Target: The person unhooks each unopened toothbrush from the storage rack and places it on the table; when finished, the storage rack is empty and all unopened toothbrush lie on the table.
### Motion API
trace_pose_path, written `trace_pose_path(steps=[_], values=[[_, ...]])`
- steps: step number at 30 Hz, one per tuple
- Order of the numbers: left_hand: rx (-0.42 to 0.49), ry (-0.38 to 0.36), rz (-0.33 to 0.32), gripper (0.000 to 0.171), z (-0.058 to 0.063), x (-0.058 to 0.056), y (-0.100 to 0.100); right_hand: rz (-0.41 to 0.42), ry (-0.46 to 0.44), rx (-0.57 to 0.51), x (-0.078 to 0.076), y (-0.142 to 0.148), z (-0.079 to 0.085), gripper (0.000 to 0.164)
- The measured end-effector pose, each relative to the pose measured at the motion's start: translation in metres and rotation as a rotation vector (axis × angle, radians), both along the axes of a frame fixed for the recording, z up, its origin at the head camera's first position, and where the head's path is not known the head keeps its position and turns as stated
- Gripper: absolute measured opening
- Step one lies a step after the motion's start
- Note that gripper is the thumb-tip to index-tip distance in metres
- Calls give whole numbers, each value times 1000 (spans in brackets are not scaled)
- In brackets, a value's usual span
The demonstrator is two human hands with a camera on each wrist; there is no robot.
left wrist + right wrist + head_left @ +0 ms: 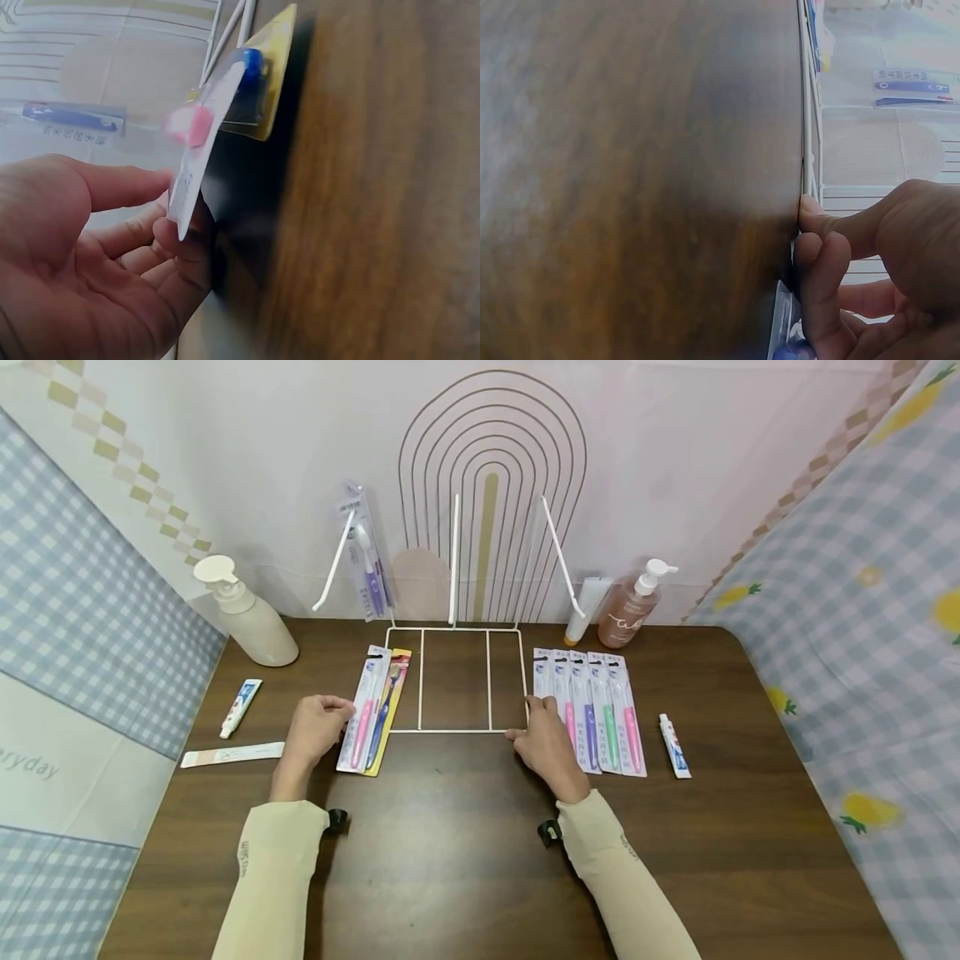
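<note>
Between thumb and fingers, my left hand [318, 727] pinches the left edge of a packaged pink toothbrush [365, 714]. In the left wrist view that toothbrush pack [201, 150] is tilted up on its edge. Close on its right is a yellow-backed pack with a dark blue toothbrush [390, 710]. At the front right corner of a white wire display rack [455, 731], my right hand [550, 743] grips the frame, its thumb on the wire in the right wrist view. Another toothbrush pack [367, 568], purple, hangs on the rack's left prong.
Several packaged toothbrushes [611, 714] lie in a row right of the rack. Small toothpaste tubes [241, 708] lie on both sides. A long slim packet [234, 754] is at left. Pump bottles [258, 622] and an upright tube [587, 610] stand along the back.
</note>
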State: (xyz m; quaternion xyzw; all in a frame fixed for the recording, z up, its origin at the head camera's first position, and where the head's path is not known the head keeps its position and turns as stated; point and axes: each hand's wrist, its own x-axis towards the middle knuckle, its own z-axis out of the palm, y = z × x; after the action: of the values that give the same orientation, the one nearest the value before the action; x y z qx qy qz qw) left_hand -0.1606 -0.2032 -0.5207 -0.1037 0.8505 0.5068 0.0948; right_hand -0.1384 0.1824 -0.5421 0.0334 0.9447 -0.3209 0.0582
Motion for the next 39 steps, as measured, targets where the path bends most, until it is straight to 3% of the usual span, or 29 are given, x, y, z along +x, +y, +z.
trace_pose_path(steps=[7, 9, 11, 16, 20, 26, 30, 37, 39], values=[[-155, 30, 8, 26, -50, -18, -18, 2, 8, 11, -2, 1, -2, 83], [-180, 33, 11, 26, -55, -17, -19, 2, 5, 10, -2, 0, -3, 83], [-195, 39, 21, 26, -55, -15, -18, -3, 3, -1, -1, -1, -1, 82], [-225, 44, 47, 26, -36, -1, -8, 2, 23, 0, 3, -5, 7, 80], [-235, 59, 49, 27, -27, 5, -3, 13, 36, 11, 3, -3, 5, 79], [-244, 55, 34, 23, -36, 0, -7, -3, 19, -9, 3, -4, 7, 79], [-262, 96, 20, 22, -41, -3, -10, -4, 15, -16, 2, -2, 4, 80], [-178, 198, 100, 29, 27, 1, 16, -5, 6, -11, 0, -2, 2, 82], [-160, 245, 129, 30, 37, -6, 21, -4, 6, -7, 1, -2, 2, 82]])
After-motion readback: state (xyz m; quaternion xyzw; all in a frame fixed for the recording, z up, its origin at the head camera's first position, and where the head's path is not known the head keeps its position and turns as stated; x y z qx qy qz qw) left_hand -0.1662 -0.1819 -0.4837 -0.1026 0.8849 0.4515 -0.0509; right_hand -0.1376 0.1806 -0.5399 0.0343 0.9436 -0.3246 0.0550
